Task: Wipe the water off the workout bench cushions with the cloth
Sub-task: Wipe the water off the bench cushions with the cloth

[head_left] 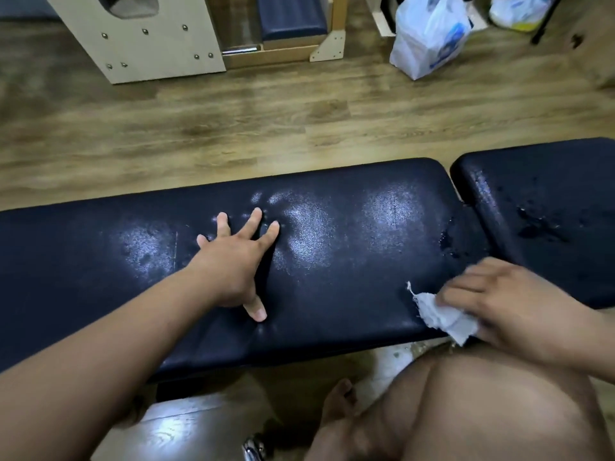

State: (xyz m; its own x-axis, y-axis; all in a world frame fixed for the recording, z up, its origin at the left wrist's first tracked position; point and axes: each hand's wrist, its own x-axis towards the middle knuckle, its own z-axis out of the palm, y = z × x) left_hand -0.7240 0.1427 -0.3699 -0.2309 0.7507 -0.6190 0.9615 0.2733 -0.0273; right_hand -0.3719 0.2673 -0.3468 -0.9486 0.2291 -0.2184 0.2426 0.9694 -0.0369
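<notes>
Wood-look plank floor (233, 128), indoor gym-type room, glare on the boards near the person's bare leg (466, 410). Working near to far.

Right hand (499, 307) is closed over the white cloth (446, 319), bunched under the fingers, pressed on the near right corner of the long bench cushion (332, 294). A frayed tail sticks out left. Cloth looks thin, light, limp and probably damp; judgement: it folds under any push, so hold it wadded under a flat palm, not pinched by an edge. It will likely drag on the textured vinyl and saturate fast.

Left hand (236, 257) lies splayed flat on the middle of the same cushion, holding nothing, apparently bracing.

Cushion is dark padded vinyl, firm-looking, with a wet sheen in broad patches. Pooled water (449, 241) sits at its right end near the gap. The 2nd cushion (549, 211) at right carries beads and a small puddle, not yet wiped by the look of it. Judgement: water can run into the gap or off the edge; wet spots already show on the floor below the cloth.

Far side: pale wooden equipment (143, 34) with a dark pad, and 2 white plastic bags (429, 34) on the floor.
</notes>
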